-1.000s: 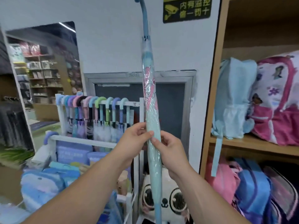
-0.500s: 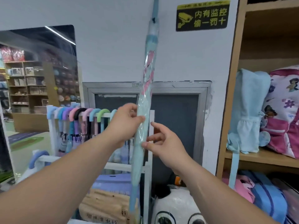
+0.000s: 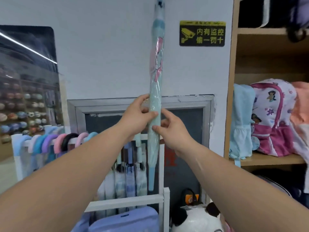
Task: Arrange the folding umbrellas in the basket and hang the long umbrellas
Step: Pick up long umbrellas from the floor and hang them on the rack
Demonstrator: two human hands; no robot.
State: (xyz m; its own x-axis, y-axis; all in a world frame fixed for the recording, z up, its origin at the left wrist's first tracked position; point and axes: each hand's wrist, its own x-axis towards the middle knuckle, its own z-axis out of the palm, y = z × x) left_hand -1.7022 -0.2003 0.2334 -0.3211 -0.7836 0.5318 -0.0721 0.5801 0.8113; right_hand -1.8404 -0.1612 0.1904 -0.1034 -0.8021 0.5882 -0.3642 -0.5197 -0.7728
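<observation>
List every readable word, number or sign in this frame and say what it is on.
"内有监控 偷一罚十" in yellow, beside a camera icon: black sign on the white wall.
Small yellow strip along the sign's top edge: too small to read.
Red mark on the dark panel behind the right hand: partly hidden, unreadable.

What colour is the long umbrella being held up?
The long umbrella is pale mint-blue with a pink print, wrapped in clear plastic; the head view shows it.

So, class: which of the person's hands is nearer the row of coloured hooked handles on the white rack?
Left. The left hand is just above-right of the handles; the right hand lies farther right.
</observation>
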